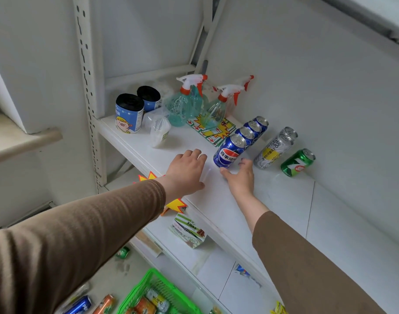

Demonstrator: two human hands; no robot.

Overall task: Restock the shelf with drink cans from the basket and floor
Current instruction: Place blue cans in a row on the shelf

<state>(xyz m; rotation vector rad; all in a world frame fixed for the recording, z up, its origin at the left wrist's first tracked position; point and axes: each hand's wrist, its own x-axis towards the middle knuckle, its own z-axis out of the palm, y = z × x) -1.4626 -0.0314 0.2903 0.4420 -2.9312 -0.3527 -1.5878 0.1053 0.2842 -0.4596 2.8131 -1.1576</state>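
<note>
On the white shelf (273,200) stands a row of several blue Pepsi cans, the front one (229,151) nearest me. My left hand (186,171) lies flat on the shelf just left of that can, fingers relaxed and holding nothing. My right hand (240,175) rests at the can's base on its right side, with the thumb touching the bottom rim and the fingers loosely bent. To the right stand silver cans (273,150) and a green 7-Up can (297,163). Below, a green basket (148,291) holds several cans. A blue can (80,305) and an orange can (105,304) lie on the floor.
Spray bottles (182,105), two rolls of bags (129,114), a plastic cup (158,132) and a yellow price sign (213,130) fill the shelf's back left. A lower shelf carries a green box (189,230). Another green can (123,252) lies on the floor.
</note>
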